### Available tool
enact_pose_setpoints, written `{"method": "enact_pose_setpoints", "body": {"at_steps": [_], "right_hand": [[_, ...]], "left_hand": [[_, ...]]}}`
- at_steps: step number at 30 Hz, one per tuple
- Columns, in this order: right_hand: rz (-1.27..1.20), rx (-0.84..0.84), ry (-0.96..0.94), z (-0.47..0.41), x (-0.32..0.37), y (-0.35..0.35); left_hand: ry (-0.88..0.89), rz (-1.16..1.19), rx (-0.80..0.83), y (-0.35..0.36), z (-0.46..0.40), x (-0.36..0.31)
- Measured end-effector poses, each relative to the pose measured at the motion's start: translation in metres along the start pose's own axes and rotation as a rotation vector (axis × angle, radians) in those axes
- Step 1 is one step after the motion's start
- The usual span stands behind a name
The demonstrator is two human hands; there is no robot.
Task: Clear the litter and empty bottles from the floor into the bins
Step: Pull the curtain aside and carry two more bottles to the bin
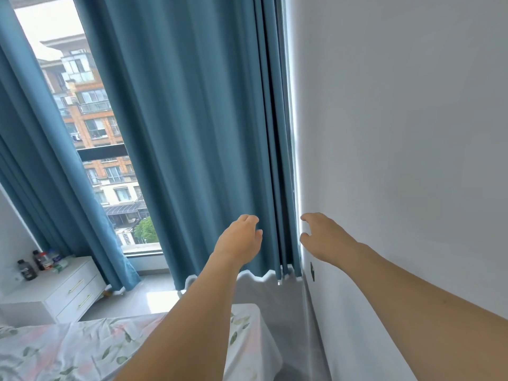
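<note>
Both my arms reach forward over the bed toward the blue curtain (209, 138). My left hand (242, 237) hovers in front of the curtain's folds with its fingers loosely bent and holds nothing. My right hand (321, 235) is at the curtain's right edge beside the white wall (398, 133), fingers loosely spread and holding nothing. No litter, floor bottle or bin shows in this view.
A bed with a floral sheet (82, 347) fills the bottom left. A white drawer unit (63, 290) at the left carries several small bottles (27, 269). Grey floor (154, 295) lies by the window (90, 127). A dark wall socket (312, 271) sits low on the wall.
</note>
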State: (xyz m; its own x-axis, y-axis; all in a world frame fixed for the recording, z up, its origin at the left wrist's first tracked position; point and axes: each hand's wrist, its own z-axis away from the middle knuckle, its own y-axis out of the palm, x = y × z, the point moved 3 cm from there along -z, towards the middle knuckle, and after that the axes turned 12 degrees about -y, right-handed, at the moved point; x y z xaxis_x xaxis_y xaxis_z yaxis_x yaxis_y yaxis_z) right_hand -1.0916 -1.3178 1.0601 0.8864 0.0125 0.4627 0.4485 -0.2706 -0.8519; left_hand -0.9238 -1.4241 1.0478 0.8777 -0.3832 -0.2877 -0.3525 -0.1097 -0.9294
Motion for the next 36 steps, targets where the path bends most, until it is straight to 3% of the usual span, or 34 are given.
{"method": "enact_pose_setpoints", "body": {"at_steps": [13, 21, 36], "right_hand": [[0.029, 0.022, 0.016, -0.204, -0.088, 0.02], [0.049, 0.0, -0.044, -0.317, -0.096, 0.019], [0.11, -0.037, -0.009, -0.498, -0.157, 0.022]], "left_hand": [[-0.007, -0.04, 0.032, 0.048, -0.211, 0.004], [-0.066, -0.04, -0.016, 0.041, -0.316, 0.025], [-0.013, -0.015, -0.053, 0.072, -0.513, 0.031]]}}
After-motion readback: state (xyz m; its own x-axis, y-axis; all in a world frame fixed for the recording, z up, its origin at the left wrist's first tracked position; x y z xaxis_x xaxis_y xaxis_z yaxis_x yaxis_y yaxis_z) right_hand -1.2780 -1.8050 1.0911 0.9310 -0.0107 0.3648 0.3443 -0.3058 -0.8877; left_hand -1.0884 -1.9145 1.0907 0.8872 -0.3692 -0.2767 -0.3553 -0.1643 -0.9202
